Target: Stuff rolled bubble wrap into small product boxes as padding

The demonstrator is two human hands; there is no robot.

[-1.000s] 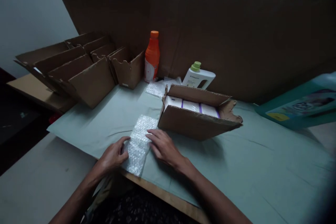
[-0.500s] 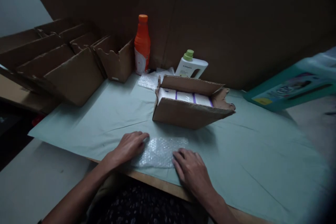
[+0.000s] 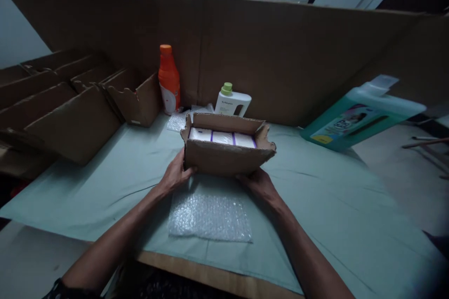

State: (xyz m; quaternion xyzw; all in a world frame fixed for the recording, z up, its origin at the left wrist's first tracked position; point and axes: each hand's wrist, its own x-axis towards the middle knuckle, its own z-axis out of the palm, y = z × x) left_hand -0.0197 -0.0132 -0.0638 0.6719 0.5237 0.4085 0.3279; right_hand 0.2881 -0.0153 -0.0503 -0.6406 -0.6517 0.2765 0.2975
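An open cardboard box [image 3: 228, 161] stands beyond the bubble wrap, with white packs with purple edges [image 3: 222, 138] lined up inside. My left hand [image 3: 176, 170] grips its left end, thumb on the front face and the other fingers hidden behind the side. At the lower right of the box, my right hand [image 3: 260, 182] holds the bottom edge, its fingers partly under the box. A flat sheet of bubble wrap [image 3: 210, 217] lies on the cloth between my forearms, touched by neither hand.
Several open cardboard boxes [image 3: 77, 126] stand at the left. Along the cardboard wall [image 3: 280, 56] are an orange bottle [image 3: 169, 81], another bubble wrap piece [image 3: 175, 122] and a white green-capped bottle [image 3: 231, 102]. A large green-liquid jug [image 3: 351, 121] leans at the right. Pale green cloth [image 3: 333, 205] covers the table.
Both hands have left the bubble wrap and moved forward to take hold of the cardboard box. The view has tilted up and turned right.
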